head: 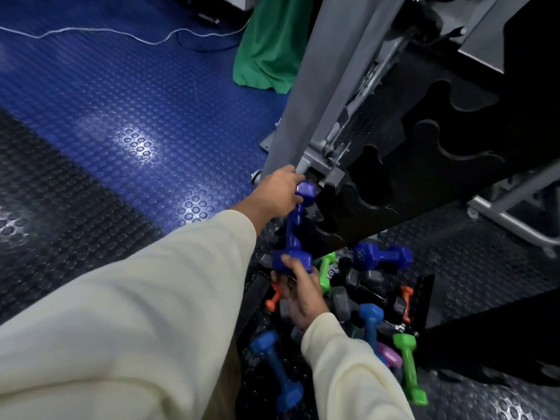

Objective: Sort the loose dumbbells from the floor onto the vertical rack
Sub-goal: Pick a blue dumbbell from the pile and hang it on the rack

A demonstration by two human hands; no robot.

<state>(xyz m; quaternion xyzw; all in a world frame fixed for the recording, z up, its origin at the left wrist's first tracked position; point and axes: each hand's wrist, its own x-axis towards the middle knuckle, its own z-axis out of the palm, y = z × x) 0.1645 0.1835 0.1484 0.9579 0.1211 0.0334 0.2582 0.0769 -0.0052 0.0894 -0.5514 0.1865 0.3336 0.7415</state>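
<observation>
I see a royal-blue dumbbell (pixel 295 230) against the black rack (pixel 424 165), with cream sleeves (pixel 145 313) below. The floor (pixel 121 116) is blue with a raised round-stud pattern, turning black alongside. Loose dumbbells show green (pixel 407 366), orange (pixel 406 301), blue (pixel 277 369) and grey (pixel 368 281); a green cloth (pixel 269 43) hangs behind.

Numeral, apparently 5 or 15, moulded on the hexagonal end face of a blue dumbbell (pixel 382 255) lying on the floor beside the rack; first digit uncertain. No other legible markings.
</observation>
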